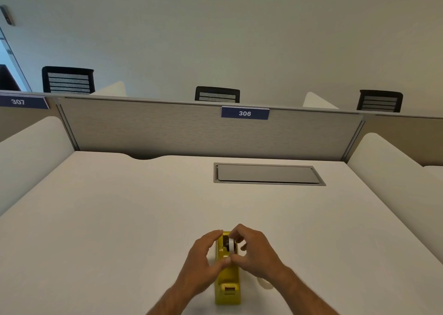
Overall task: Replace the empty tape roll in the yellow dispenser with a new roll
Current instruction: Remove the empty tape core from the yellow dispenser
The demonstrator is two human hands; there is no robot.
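2 bare hands [203, 259] [254, 252], 1 yellow plastic tape dispenser [227, 288], 1 white tape roll [231, 244], 3 black mesh-backed chairs [68, 79] [217, 94] [379, 101], 2 blue numbered signs [245, 113] [21, 101], 1 grey rectangular desk hatch [267, 173].

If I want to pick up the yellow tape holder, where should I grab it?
Probably grip the yellow dispenser across its two long flat sides, at the lower middle, coming down from above. It lies lengthwise on the desk, narrow enough to pinch. Avoid the near cutter end and the roll slot, where the left hand and right hand are working.
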